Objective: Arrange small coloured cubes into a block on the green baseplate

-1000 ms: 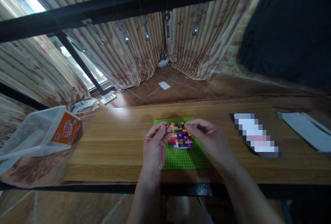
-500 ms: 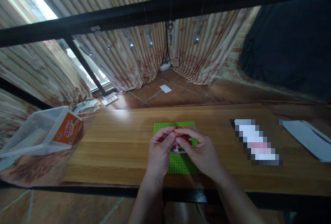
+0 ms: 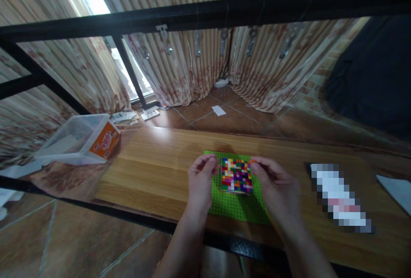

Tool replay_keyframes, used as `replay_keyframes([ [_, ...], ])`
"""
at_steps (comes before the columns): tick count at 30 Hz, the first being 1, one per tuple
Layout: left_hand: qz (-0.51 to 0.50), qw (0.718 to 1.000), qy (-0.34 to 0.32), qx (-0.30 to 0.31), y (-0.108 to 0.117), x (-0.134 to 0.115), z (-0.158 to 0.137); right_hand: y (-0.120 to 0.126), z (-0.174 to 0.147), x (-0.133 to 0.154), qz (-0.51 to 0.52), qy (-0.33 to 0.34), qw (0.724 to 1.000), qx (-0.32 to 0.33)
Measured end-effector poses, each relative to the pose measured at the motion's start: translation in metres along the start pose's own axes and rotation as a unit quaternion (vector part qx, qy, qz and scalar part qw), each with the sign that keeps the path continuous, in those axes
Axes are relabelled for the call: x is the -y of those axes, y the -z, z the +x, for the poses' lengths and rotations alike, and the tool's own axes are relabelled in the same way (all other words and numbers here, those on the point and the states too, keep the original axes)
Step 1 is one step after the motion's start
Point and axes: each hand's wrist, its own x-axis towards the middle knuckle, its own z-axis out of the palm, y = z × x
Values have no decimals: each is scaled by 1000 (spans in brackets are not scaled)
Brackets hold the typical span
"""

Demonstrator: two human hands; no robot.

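A green studded baseplate (image 3: 237, 211) lies on the wooden table in front of me. On it sits a square block of many small coloured toy bricks (image 3: 236, 176), in red, yellow, white, purple, green and other colours. My right hand (image 3: 278, 184) is at the block's upper right corner, thumb and forefinger pinched on a small orange brick (image 3: 253, 159). Left of the block is my left hand (image 3: 201, 177), its fingertips pressed together over the baseplate. Whatever those fingertips hold, if anything, is too small to make out.
The wooden table (image 3: 154, 167) has a dark front edge. A blurred-out object (image 3: 340, 196) and white paper (image 3: 396, 190) lie on the right. A clear plastic bin (image 3: 73, 141) with an orange label stands at the left. A black metal bar (image 3: 192, 17) crosses beyond the table.
My hands were together over the brick block with an orange piece between them. They have moved apart, uncovering the block; the orange brick is now in my right hand. The view has shifted.
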Motion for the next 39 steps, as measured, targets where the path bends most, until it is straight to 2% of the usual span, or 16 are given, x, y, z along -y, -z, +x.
replay_keyframes([
  [3, 50, 998, -35, -21, 5, 7, 7, 0, 0, -4, 8, -12, 1000, -6],
  [12, 157, 984, -67, 45, -15, 34, 22, -5, 2, -4, -55, 20, 998, 31],
  [19, 217, 970, -57, 98, -16, 39, 28, -2, 4, -6, -78, 25, 995, 61],
  [33, 232, 964, -88, 98, -16, 41, 29, -3, 2, 5, -103, 40, 991, 75],
  [39, 187, 976, -49, 96, -19, 36, 26, -2, 2, 5, -96, 41, 992, 75],
])
